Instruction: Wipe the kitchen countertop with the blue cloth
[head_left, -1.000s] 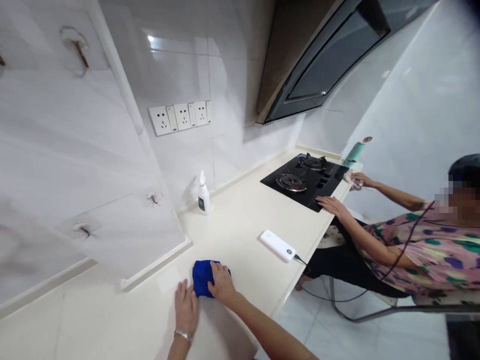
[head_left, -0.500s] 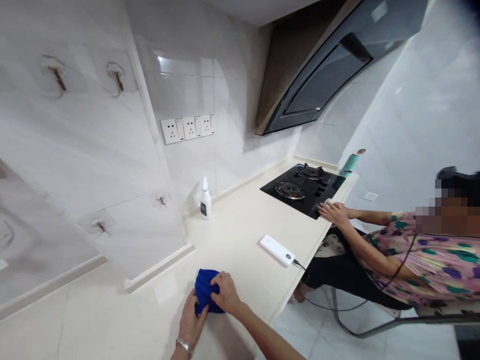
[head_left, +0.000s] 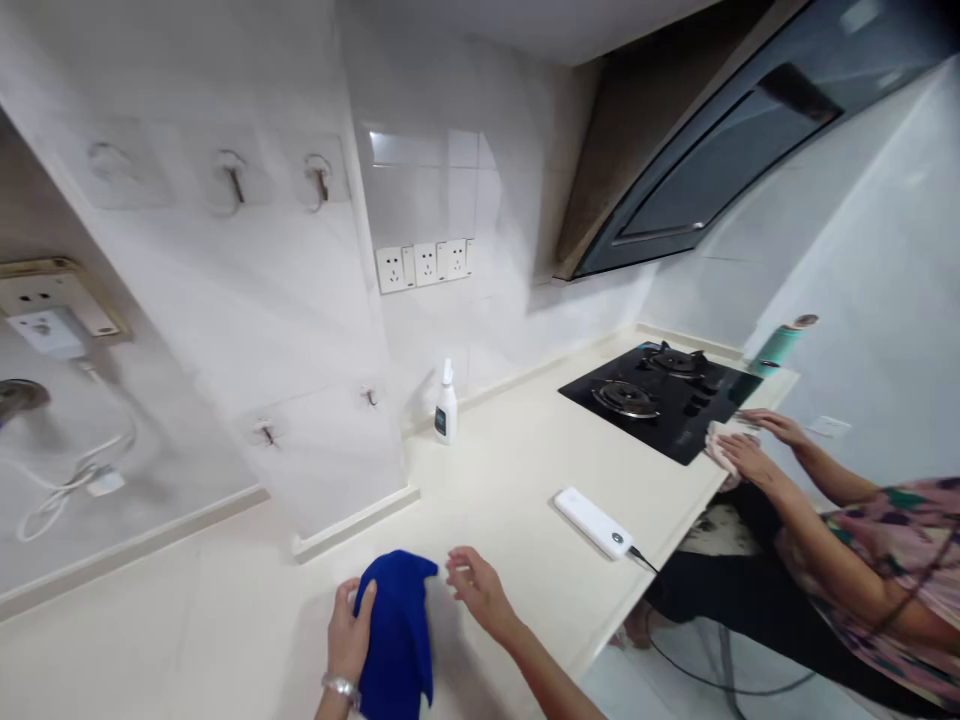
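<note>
A blue cloth (head_left: 397, 625) hangs partly unfolded above the pale countertop, its lower end reaching the bottom of the view. My left hand (head_left: 349, 630), with a bracelet at the wrist, pinches the cloth's left edge between thumb and fingers. To the right of the cloth, my right hand (head_left: 480, 592) is apart from it, fingers loosely curled and spread with nothing in them. Nearest to that hand lies a white power bank (head_left: 592, 522) with a black cable plugged into its end.
A white spray bottle (head_left: 445, 408) stands against the wall below the sockets (head_left: 424, 264). Further right are a black gas hob (head_left: 660, 395), a range hood overhead and a green bottle (head_left: 780, 348). A seated co-worker's hands (head_left: 750, 458) hold a pale cloth at the hob's edge.
The blue cloth has gone from bunched to opened out and longer. My right hand has let go of it and moved right. The view has turned left; the co-worker's hands have moved apart.
</note>
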